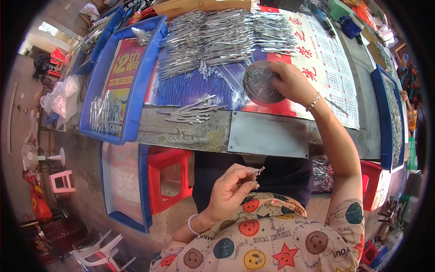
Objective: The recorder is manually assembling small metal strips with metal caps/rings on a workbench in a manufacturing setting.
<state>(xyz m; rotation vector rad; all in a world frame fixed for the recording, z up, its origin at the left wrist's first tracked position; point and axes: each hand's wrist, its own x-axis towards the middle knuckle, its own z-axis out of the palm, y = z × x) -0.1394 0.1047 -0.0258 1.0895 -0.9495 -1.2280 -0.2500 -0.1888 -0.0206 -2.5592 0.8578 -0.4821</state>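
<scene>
From where I stand, the person works at the near edge of the worktop [199, 138]. The left hand [233, 190] is just off that edge, above the lap, thumb and forefinger closed on a small metal part [259, 172] whose tip pokes out past them. The right hand [286, 81] reaches over the worktop to a round dish [273, 97], its fingers bent down at the dish's right rim; I can't tell whether they have hold of anything. Small metal pieces [258, 80] lie scattered in the dish.

Long metal strips [226, 38] lie in broad heaps toward the worktop's far edge. A few loose strips [192, 114] lie nearer its near edge, to the left of a flat metal plate [269, 136] at that edge. Toward the left end is a blue tray [144, 77], more strips in its near end and a plastic bag [142, 36] in its far right corner. Another blue tray [383, 118] sits at the worktop's right edge.
</scene>
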